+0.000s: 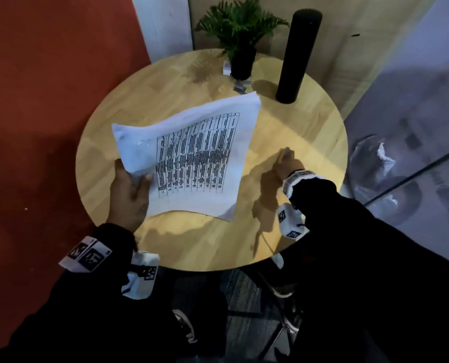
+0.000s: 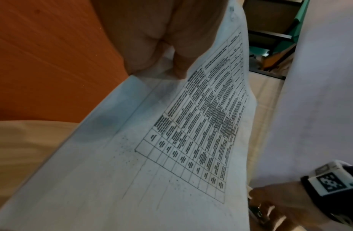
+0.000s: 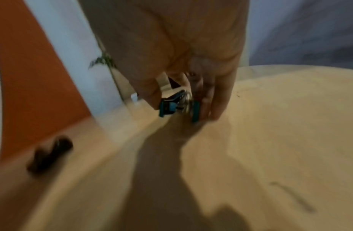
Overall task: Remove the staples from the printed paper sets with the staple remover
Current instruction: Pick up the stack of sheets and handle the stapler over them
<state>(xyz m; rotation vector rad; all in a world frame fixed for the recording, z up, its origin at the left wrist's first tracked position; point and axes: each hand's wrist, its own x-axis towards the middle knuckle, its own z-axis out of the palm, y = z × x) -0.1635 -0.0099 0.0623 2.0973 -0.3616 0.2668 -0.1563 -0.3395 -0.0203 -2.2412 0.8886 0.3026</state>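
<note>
Potted plant (image 1: 240, 40) and black cylinder (image 1: 296, 56) on round table (image 1: 199, 247)

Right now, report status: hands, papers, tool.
Left hand holds paper set lifted off table. Right hand pinches staple remover beside it. Nothing between them.

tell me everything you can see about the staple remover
The staple remover is a small claw type with teal plastic grips and curved silvery metal jaws between them. The right hand pinches it, thumb on one grip and fingers on the other, low over the round wooden table, right of the paper set and apart from it. The blur hides whether it touches the tabletop or carries a staple.
</note>
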